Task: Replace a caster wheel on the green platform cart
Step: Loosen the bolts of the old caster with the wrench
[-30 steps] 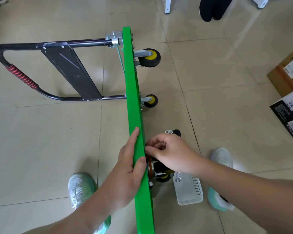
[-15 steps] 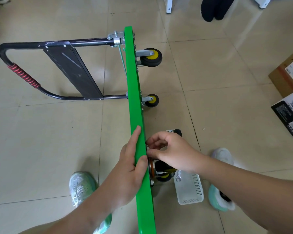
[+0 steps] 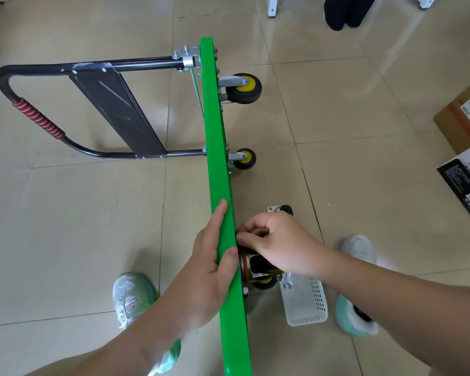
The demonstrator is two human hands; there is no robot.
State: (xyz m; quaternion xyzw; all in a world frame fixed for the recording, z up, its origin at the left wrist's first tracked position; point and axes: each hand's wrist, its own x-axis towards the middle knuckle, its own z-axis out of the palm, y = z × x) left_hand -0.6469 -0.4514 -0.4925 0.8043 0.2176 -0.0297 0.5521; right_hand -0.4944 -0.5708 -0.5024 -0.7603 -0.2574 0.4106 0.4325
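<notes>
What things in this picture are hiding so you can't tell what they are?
- Head view: whatever the right hand pinches against the green platform, covered by its own fingers.
- Head view: most of the caster wheel under that hand; only a sliver of yellow shows.
- Head view: the platform's flat faces, since it stands edge-on.
- Head view: print on the boxes, too small and cut by the right edge.

Glossy green cart deck [image 3: 215, 137] (perforated plastic basket [image 3: 307, 302])
</notes>
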